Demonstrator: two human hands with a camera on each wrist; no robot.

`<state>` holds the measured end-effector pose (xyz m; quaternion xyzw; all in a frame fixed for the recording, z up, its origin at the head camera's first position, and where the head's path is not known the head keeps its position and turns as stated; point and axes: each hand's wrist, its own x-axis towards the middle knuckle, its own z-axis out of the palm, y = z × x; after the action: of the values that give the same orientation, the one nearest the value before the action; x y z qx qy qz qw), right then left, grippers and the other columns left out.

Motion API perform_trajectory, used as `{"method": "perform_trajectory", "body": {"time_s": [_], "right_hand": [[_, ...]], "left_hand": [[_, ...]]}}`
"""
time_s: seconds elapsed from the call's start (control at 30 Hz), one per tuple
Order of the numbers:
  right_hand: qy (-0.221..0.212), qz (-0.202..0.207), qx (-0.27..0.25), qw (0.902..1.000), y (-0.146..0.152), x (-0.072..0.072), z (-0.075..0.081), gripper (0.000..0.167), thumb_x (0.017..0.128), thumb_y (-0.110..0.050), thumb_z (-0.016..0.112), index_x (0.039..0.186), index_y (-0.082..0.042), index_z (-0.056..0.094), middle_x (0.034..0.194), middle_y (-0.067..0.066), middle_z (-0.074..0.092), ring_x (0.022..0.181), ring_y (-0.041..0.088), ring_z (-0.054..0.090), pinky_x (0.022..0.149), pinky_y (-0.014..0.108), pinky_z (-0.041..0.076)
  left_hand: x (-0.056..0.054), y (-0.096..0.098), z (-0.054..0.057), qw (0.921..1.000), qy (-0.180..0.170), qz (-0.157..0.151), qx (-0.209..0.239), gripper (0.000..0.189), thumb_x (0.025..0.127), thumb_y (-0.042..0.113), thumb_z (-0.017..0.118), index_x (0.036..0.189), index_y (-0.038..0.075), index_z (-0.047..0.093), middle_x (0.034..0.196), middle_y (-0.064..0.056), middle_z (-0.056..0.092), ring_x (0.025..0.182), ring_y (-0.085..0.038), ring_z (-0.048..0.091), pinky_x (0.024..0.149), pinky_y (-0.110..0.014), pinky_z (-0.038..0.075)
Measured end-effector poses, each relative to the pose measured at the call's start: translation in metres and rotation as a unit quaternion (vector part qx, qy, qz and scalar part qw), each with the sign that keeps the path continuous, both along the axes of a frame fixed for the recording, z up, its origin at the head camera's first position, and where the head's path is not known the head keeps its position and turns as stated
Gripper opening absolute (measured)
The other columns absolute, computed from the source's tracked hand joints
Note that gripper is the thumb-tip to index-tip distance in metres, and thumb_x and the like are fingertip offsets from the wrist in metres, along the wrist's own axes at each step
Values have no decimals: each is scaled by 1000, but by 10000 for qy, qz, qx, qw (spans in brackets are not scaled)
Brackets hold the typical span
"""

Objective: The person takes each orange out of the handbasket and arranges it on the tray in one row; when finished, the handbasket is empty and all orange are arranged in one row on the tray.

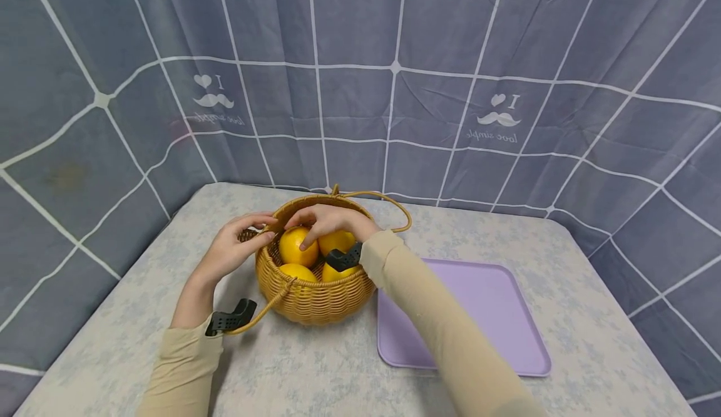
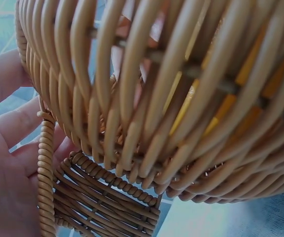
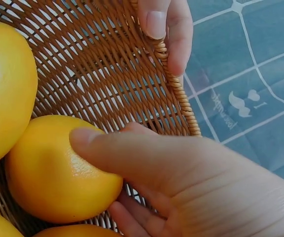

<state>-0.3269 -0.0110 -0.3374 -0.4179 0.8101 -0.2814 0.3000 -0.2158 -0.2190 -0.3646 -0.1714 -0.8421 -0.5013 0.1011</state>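
A brown wicker basket (image 1: 315, 304) stands on the table with several oranges in it. At its left side my left hand (image 1: 233, 245) pinches the rim. In the right wrist view, the left thumb (image 3: 156, 22) lies on the inner side of the rim and a finger on the outer side. My right hand (image 1: 332, 218) reaches into the basket and grips an orange (image 3: 58, 182), thumb on top and fingers along its side. Other oranges (image 3: 4, 89) touch it. In the left wrist view, the basket's woven wall (image 2: 157, 89) hides most of the fruit.
A flat purple tray (image 1: 501, 317) lies right of the basket, partly under the right forearm. One thin basket handle (image 1: 402, 207) leans out to the right; the other (image 1: 253, 322) hangs toward the left wrist. A grey-blue checked curtain (image 1: 360, 104) surrounds the table.
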Motion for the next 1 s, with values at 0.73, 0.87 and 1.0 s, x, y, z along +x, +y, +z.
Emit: {"method": "perform_trajectory", "body": {"time_s": [0.73,0.87,1.0], "right_hand": [[-271,128,135,9995,2,1,0,52,82,2,64,132,-4,52,132,6,52,117,16,45,94,20,37],[-241,111,241,9994,2,2,0,54,81,-4,69,132,-7,53,132,3,52,114,14,47,92,20,38],[-149,155,356,9991,1,3,1,59,79,-11,74,134,-10,52,134,1,51,115,13,47,93,21,37]], "left_hand": [[-4,1,-5,10000,0,-10,42,29,92,13,59,118,1,62,134,-12,50,105,-20,45,81,-26,38],[-4,0,-5,10000,10,10,-2,29,92,13,59,118,1,62,135,-12,49,106,-20,45,82,-29,37],[-4,0,-4,10000,4,19,-39,29,92,13,59,118,0,61,135,-12,49,107,-22,44,82,-32,37]]}}
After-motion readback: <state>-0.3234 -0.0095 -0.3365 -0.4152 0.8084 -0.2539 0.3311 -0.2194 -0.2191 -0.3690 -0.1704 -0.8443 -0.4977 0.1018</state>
